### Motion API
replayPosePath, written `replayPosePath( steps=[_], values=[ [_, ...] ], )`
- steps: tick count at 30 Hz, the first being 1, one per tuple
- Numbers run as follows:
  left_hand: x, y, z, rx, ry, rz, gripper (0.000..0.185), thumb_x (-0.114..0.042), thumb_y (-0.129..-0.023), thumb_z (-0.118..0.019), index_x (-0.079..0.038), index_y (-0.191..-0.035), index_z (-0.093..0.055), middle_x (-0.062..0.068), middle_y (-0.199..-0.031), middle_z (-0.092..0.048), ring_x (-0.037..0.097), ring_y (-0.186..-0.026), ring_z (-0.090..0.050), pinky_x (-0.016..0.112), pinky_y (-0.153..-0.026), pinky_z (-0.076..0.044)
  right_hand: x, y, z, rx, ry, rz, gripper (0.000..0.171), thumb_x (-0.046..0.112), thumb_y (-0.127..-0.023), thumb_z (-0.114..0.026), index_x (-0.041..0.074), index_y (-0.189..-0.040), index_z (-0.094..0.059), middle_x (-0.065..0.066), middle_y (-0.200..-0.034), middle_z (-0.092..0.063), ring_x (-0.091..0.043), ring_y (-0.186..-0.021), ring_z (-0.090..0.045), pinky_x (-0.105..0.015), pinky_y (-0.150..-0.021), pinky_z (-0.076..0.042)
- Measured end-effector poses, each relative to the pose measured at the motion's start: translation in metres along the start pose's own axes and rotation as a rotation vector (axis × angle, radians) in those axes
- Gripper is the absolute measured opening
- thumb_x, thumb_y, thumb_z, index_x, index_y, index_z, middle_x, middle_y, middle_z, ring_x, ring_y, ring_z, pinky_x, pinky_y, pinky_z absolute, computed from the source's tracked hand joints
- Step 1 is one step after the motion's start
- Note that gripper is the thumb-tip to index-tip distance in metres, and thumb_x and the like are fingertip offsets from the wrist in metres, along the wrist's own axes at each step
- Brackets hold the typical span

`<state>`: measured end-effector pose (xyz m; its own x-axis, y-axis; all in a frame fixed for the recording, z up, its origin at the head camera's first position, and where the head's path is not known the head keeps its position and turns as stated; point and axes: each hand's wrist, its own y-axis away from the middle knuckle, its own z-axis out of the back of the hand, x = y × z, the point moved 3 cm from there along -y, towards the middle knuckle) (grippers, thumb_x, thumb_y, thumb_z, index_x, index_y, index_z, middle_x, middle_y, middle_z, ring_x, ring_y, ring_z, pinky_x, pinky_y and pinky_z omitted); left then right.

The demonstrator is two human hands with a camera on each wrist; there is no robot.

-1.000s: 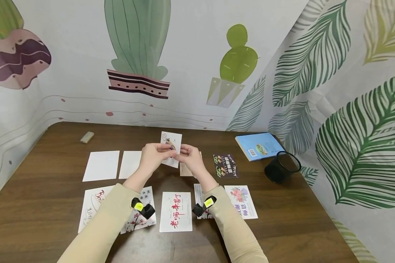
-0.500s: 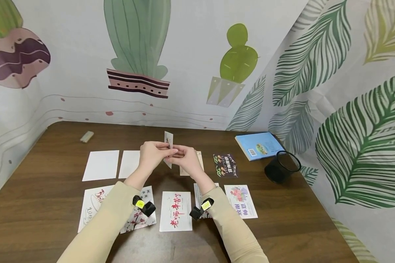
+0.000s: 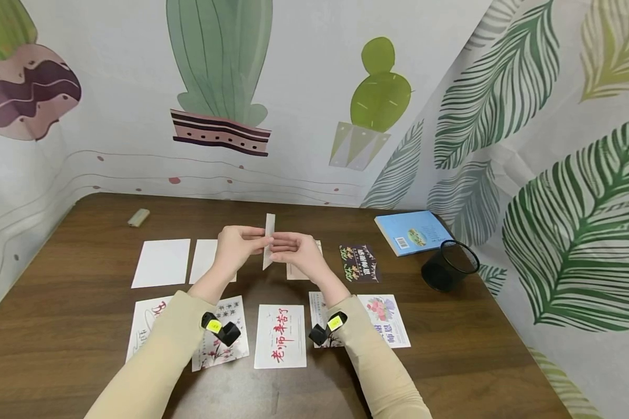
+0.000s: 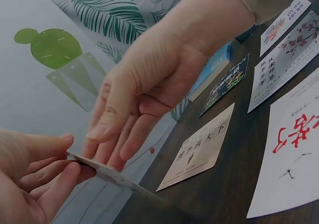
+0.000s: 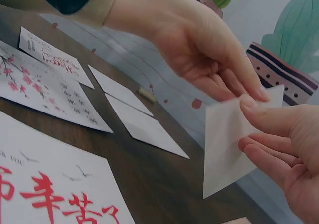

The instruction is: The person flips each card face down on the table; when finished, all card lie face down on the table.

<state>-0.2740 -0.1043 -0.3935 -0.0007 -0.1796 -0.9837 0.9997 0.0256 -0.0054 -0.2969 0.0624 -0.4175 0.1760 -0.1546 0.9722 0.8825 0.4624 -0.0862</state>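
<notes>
Lying far left on the brown table (image 3: 73, 326): a small pale eraser-like block (image 3: 138, 217), well apart from everything else. Sitting next along the far row: two blank white cards (image 3: 161, 263), face down by the look of it, side by side. Showing in the near row, partly hidden under the left sleeve: a card with curly lettering (image 3: 148, 326) and a blossom card (image 3: 221, 343).

Holding, above the middle of the table: left hand (image 3: 237, 247) and right hand (image 3: 296, 254), both pinching one small white card (image 3: 268, 242) between thumb and fingertips, the card standing nearly edge-on to the head camera and clear of the tabletop. Presenting its plain white side to the right wrist view, card (image 5: 230, 139), with the right thumb pressing its upper edge and the left fingers (image 5: 234, 79) closing on the same edge.

Lying below the hands: a card with red brush characters (image 3: 280, 336). Continuing rightward: a beige card (image 3: 299, 269) half hidden behind the right hand, a dark card (image 3: 359, 263), a flower card (image 3: 384, 320), a blue book (image 3: 413, 231) and a black mesh cup (image 3: 449, 266).

Judging progress: seemingly part-way through turning cards over, with two lying blank side up, one in hand mid-flip, and the printed ones remaining.
</notes>
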Motion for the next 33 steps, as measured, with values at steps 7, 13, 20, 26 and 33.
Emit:
replayPosePath(
  steps=[7,13,20,26,33],
  values=[
    [0.004,0.002,0.004,-0.055,-0.039,0.018,0.035,-0.012,-0.088,-0.072,0.009,-0.116,-0.067,0.026,-0.110,-0.069,0.025,-0.090,-0.073,0.027,-0.074,-0.060,-0.011,-0.003,0.013,-0.151,0.069,-0.021,0.040,0.009,-0.088,-0.073,-0.004,-0.124,-0.063,-0.023,-0.114,-0.070,-0.028,-0.106,-0.069,-0.029,-0.091,-0.056],
    [0.013,0.000,0.014,-0.072,-0.078,0.030,0.036,-0.014,-0.091,-0.069,0.007,-0.120,-0.065,0.026,-0.114,-0.068,0.030,-0.095,-0.072,0.031,-0.081,-0.059,-0.022,-0.005,0.028,-0.296,0.018,-0.093,0.032,0.007,-0.089,-0.071,-0.007,-0.116,-0.065,-0.021,-0.104,-0.071,-0.014,-0.089,-0.070,-0.030,-0.084,-0.058],
    [0.021,-0.003,0.019,-0.030,-0.053,0.079,0.040,-0.016,-0.094,-0.066,0.008,-0.125,-0.061,0.026,-0.120,-0.066,0.018,-0.092,-0.073,0.026,-0.082,-0.058,-0.032,-0.008,0.031,-0.219,-0.054,-0.168,0.031,0.005,-0.093,-0.065,-0.009,-0.120,-0.063,-0.022,-0.107,-0.069,-0.009,-0.082,-0.066,-0.036,-0.087,-0.058],
    [0.029,-0.005,0.019,-0.003,-0.040,0.123,0.041,-0.016,-0.094,-0.066,0.008,-0.126,-0.060,0.026,-0.122,-0.065,0.013,-0.090,-0.071,0.024,-0.081,-0.058,-0.037,-0.011,0.027,-0.212,-0.060,-0.200,0.026,0.005,-0.092,-0.065,-0.012,-0.113,-0.064,-0.009,-0.092,-0.071,-0.005,-0.071,-0.064,-0.024,-0.074,-0.058],
    [0.040,-0.008,0.022,-0.002,-0.101,0.127,0.040,-0.018,-0.093,-0.067,0.008,-0.124,-0.062,0.025,-0.122,-0.065,0.024,-0.100,-0.071,0.028,-0.086,-0.057,-0.036,-0.013,0.023,-0.201,0.013,-0.217,0.022,0.005,-0.090,-0.068,-0.011,-0.105,-0.066,-0.014,-0.089,-0.072,-0.006,-0.069,-0.064,-0.021,-0.066,-0.056]
  ],
)
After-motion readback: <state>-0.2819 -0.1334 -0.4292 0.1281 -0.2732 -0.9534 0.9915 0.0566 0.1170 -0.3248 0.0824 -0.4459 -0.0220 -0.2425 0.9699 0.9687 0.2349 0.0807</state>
